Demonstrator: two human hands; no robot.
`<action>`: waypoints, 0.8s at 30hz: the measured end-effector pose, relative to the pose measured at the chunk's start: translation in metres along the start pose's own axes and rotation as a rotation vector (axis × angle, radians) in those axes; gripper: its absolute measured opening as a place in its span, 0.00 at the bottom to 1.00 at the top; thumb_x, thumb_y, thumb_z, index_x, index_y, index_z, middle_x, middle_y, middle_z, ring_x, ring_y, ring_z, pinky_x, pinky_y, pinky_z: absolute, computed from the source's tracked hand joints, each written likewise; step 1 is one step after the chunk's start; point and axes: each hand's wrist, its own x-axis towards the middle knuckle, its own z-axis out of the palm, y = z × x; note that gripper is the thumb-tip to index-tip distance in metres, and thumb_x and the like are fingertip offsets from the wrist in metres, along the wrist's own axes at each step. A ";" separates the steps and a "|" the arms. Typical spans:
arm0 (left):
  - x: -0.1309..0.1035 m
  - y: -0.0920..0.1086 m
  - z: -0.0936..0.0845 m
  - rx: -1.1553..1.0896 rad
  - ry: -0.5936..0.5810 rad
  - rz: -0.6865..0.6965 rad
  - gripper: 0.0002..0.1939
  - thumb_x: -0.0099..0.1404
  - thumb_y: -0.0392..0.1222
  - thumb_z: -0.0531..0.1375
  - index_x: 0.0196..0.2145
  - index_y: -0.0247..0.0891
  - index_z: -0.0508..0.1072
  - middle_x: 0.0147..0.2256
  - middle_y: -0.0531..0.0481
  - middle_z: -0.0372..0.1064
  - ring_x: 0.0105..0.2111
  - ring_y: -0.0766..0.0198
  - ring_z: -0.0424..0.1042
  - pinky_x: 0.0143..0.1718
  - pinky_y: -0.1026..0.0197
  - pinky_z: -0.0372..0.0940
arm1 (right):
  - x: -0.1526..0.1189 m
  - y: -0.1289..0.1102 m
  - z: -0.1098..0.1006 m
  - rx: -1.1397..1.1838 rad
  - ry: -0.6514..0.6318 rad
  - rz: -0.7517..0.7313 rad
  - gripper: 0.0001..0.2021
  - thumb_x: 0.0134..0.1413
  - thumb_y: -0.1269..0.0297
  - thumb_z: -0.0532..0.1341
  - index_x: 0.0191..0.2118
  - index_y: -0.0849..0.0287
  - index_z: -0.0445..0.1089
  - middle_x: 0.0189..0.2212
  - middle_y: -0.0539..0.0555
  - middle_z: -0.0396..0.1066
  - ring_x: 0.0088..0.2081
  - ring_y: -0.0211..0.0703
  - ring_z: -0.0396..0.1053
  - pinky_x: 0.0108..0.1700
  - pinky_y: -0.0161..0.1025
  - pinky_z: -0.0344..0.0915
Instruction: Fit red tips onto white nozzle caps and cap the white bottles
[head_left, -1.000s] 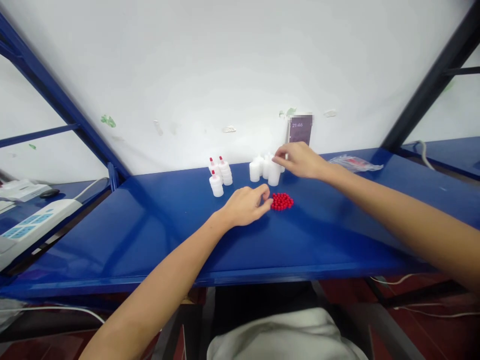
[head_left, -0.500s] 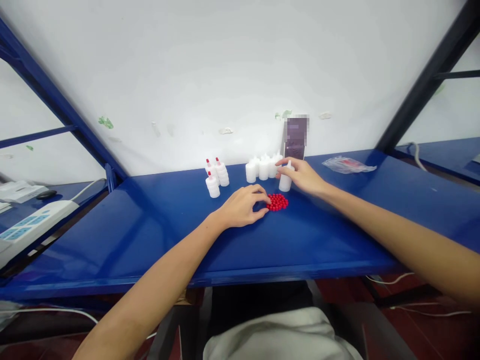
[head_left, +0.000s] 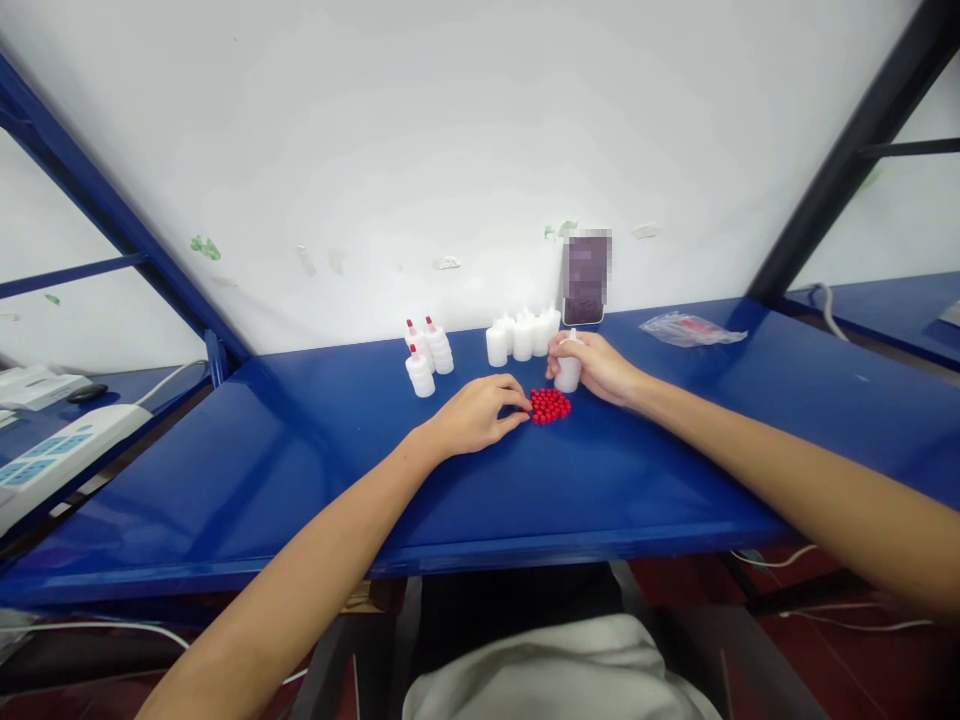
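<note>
Several small red caps (head_left: 551,405) lie in a pile on the blue table (head_left: 480,510). At the pile's left edge is my left hand (head_left: 484,413), its thumb and fingertips close together; whatever they pinch is too small to make out. My right hand (head_left: 592,365) is wrapped round a white bottle (head_left: 568,372) with a bare nozzle, upright just behind the pile. More white bottles without red tips (head_left: 523,338) stand in a group near the wall. Further left, three or so red-tipped white bottles (head_left: 421,372) stand together.
A phone (head_left: 586,278) leans on the wall behind the bottles. To the right lies a clear plastic bag (head_left: 691,329) with something red inside. A white power strip (head_left: 67,450) is at the far left, beyond the blue frame.
My right hand has closed round the white bottle and brought it slightly nearer. My left fingertips have come together at the edge of the red caps. The view has shifted slightly.
</note>
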 end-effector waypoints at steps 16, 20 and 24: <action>0.000 0.000 -0.001 -0.117 0.158 -0.086 0.04 0.67 0.37 0.61 0.39 0.36 0.77 0.36 0.48 0.77 0.34 0.65 0.74 0.39 0.61 0.68 | -0.018 -0.017 0.003 -1.141 0.005 -0.227 0.11 0.56 0.61 0.55 0.37 0.58 0.74 0.31 0.55 0.76 0.33 0.48 0.71 0.35 0.39 0.58; 0.007 0.016 -0.001 -0.220 0.461 -0.071 0.06 0.68 0.40 0.61 0.39 0.37 0.77 0.35 0.49 0.76 0.34 0.66 0.73 0.37 0.62 0.68 | -0.031 -0.030 0.012 -1.239 -0.085 -0.309 0.15 0.61 0.58 0.53 0.49 0.55 0.71 0.30 0.54 0.76 0.32 0.49 0.71 0.34 0.39 0.55; 0.011 0.025 -0.001 -0.232 0.546 -0.058 0.06 0.68 0.42 0.62 0.39 0.38 0.77 0.35 0.48 0.76 0.34 0.65 0.73 0.37 0.61 0.68 | -0.036 -0.032 0.019 -1.255 -0.159 -0.407 0.13 0.63 0.58 0.52 0.39 0.56 0.71 0.32 0.55 0.76 0.32 0.47 0.70 0.33 0.39 0.53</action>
